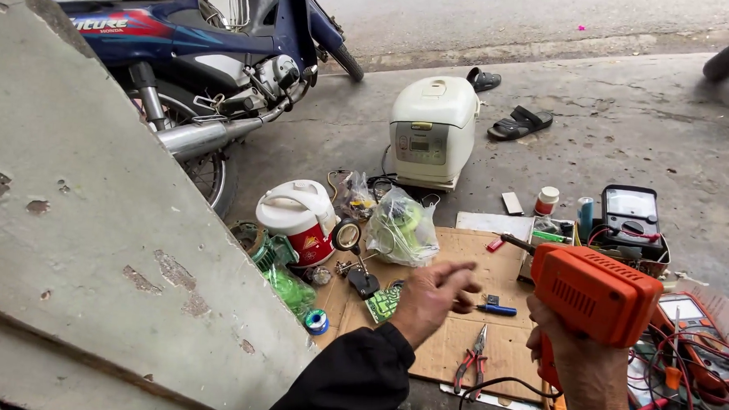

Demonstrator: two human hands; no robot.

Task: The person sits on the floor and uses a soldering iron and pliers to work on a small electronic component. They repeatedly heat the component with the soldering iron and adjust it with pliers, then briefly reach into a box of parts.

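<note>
My right hand (585,362) grips an orange soldering gun (597,290) by its handle, its tip pointing left over a brown cardboard sheet (462,252). Out over the cardboard, my left hand (434,296) in a black sleeve has its fingers loosely curled and apart; I cannot see anything in it. A blue-handled small tool (496,309) lies just right of its fingers. Red-handled pliers (475,356) rest on the cardboard below, and a green circuit board (384,302) lies left of the hand.
A white rice cooker (432,129) stands on the concrete behind. A small red-and-white cooker (301,217), a plastic bag (401,228), solder spool (316,321), multimeters (632,215), sandals (520,122) and a blue motorbike (206,47) surround the spot. A concrete wall (72,239) is at left.
</note>
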